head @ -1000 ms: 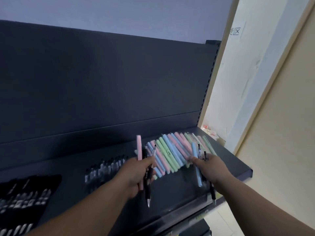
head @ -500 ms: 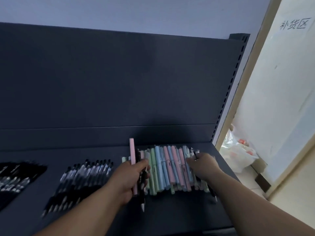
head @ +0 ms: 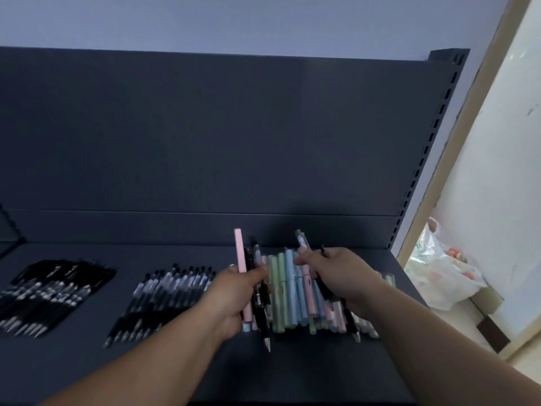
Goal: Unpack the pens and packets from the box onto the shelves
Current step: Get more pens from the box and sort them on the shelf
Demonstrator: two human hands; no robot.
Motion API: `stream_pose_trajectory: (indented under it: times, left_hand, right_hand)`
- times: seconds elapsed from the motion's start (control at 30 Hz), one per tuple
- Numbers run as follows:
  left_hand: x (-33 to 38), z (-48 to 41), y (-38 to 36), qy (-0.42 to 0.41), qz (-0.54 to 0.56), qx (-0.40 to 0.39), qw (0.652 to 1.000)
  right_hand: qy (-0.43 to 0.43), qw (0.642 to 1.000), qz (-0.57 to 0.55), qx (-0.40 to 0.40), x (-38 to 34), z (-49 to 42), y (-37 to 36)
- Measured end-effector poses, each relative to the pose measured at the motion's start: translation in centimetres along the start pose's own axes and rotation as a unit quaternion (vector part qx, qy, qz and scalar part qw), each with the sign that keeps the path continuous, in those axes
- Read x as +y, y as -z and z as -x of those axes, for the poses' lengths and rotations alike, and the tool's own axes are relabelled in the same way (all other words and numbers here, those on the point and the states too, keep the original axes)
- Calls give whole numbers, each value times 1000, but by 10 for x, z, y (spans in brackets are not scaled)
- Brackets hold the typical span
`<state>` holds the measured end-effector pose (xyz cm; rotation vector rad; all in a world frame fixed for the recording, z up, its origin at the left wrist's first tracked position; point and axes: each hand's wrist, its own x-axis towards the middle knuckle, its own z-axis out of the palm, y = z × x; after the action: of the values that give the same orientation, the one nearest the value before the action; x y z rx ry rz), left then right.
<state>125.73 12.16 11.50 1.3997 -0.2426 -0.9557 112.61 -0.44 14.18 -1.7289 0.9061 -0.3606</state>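
My left hand [head: 234,291] is curled tight round a small bunch: a pink pen [head: 239,253] and some black pens [head: 260,303]. My right hand [head: 341,273] pinches a clear pen [head: 303,241], and maybe a thin dark one too, but it is too blurry to be sure. I should lay each pen flat beside its own kind so none roll. The pens I hold point tops up and away, tips toward me. The pastel pens [head: 288,291] lie the same way on the shelf [head: 175,364], just under my hands.
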Motion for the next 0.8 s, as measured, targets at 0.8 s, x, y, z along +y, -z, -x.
stream_pose_trajectory:
  times: [0.8]
  left_hand:
    - [33,1,236,5,-5,80,997]
  right_hand:
    - [-72,989,121,-38,-40,-33,-215]
